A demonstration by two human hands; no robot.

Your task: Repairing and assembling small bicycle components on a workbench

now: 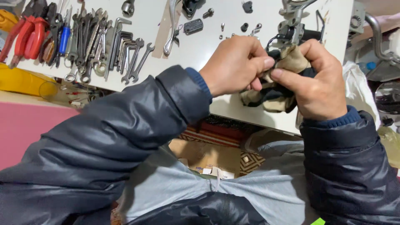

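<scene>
Brown cardboard box (208,156) below — perhaps white-labelled.

White tabletop (200,46): spanners (108,46) and red-handled pliers (27,37) far left; metal lever (171,27), small bolts (233,28) and black parts (192,26) centre.

Both arms reach forward, left hand (235,64) and right hand (314,81) meeting, each grip pinched closed.

rag (278,89): soft cloth, matt, tan and dark
wrenches (109,46): bare metal, dull sheen
pliers (26,38): glossy red plastic grips
board (208,46): smooth, matt white
sleeves (125,137): slick, faintly shiny dark fabric
lever (171,29): polished metal
</scene>
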